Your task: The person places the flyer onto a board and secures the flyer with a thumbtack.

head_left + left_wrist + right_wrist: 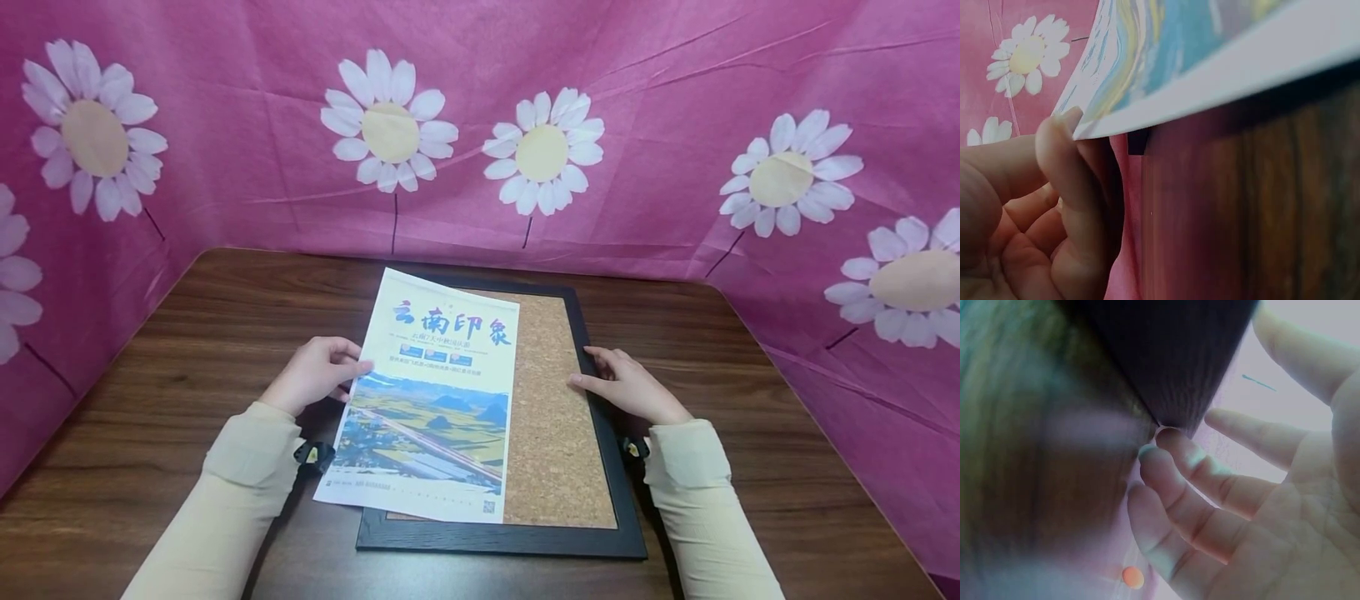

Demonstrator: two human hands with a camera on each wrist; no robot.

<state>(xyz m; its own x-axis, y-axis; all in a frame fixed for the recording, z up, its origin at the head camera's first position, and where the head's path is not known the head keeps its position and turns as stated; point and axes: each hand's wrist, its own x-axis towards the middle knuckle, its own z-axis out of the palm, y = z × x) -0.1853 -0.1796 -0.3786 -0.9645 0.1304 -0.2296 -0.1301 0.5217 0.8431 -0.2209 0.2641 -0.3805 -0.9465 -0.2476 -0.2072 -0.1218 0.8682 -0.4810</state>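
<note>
My left hand (315,375) pinches the left edge of a printed poster (427,417) between thumb and forefinger. In the left wrist view, the thumb (1060,150) presses at the sheet's edge, and the paper bows upward. The poster has large purple Chinese characters over a landscape picture. It lies slanted over the left part of a black-framed cork board (558,417), covering most of the frame's left side. My right hand (630,387) rests at the board's right edge, thumb over the frame, fingers extended along its outer side. In the right wrist view, the fingertips (1169,440) are right at the black frame (1166,356).
The board lies on a dark wood-grain table (180,392). A pink cloth (465,233) with large white daisies surrounds the table at the back and both sides. Small dark devices (313,454) sit at both wrists, near the sleeve cuffs.
</note>
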